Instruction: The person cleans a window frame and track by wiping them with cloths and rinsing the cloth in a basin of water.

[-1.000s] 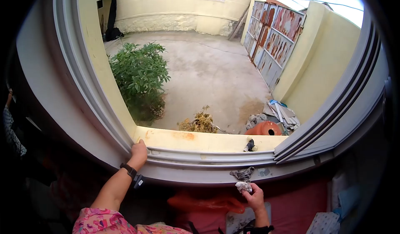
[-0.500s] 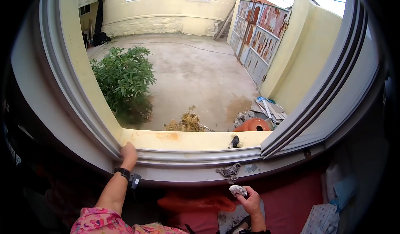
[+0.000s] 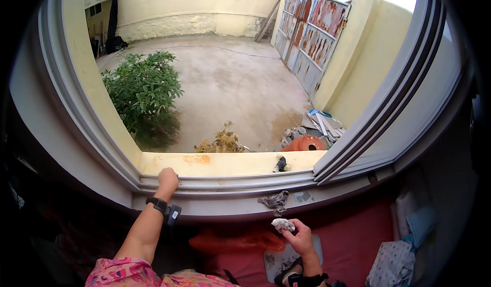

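My left hand is closed and rests on the white window track, near its left end. Its fingers face away, so what they hold, if anything, is hidden. In my right hand, thumb and fingers pinch a crumpled, dirty white rag, raised over the red bedding. A grey, wet-looking rag lies bunched on the inner sill, with small grey squares beside it. On the outer yellow ledge sits a small black and pale object.
Below my right hand lies a tray with dark smudges on the red bedding. An orange-red plastic bag is left of it. Folded cloths lie at right. Sliding window panes stand at right. Outside are a bush and rusty gate.
My left hand has slid right along the track, away from the corner of the frame. My right hand still holds the white rag. The whole view has shifted slightly.
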Demonstrator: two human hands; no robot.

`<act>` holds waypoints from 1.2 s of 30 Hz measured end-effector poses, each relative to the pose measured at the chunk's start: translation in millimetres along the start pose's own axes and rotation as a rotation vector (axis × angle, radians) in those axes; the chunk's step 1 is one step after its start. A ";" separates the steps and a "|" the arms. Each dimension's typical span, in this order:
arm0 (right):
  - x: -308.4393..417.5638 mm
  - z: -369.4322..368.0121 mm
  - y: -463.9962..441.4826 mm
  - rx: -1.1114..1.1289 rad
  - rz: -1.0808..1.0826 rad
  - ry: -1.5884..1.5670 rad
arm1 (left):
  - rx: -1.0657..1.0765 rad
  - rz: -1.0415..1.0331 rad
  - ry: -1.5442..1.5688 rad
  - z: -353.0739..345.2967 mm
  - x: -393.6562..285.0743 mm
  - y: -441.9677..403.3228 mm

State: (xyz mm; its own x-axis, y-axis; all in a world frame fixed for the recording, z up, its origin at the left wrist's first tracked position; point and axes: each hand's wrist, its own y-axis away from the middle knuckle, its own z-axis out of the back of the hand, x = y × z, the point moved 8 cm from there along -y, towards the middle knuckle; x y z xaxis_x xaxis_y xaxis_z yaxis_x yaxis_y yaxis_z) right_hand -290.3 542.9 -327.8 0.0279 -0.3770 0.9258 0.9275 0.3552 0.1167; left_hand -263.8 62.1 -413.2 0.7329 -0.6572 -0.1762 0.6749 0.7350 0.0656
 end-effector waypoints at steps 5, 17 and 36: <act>2.1 -2.1 -0.1 0.008 -0.048 -0.038 | -0.013 -0.061 -0.015 -12.1 -21.2 0.9; -7.3 -19.1 -10.8 0.026 0.040 0.058 | 0.044 0.059 0.099 -7.7 -11.8 12.3; -21.9 -52.8 -36.5 0.120 0.129 0.170 | -0.051 0.032 0.150 -9.4 -16.1 18.9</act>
State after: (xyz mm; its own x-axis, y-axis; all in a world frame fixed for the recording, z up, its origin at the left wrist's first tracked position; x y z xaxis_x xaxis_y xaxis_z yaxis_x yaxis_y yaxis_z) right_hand -305.1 493.0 -371.4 0.2149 -0.4565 0.8634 0.8614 0.5052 0.0527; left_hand -263.7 88.2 -418.4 0.7303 -0.6039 -0.3194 0.6433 0.7653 0.0240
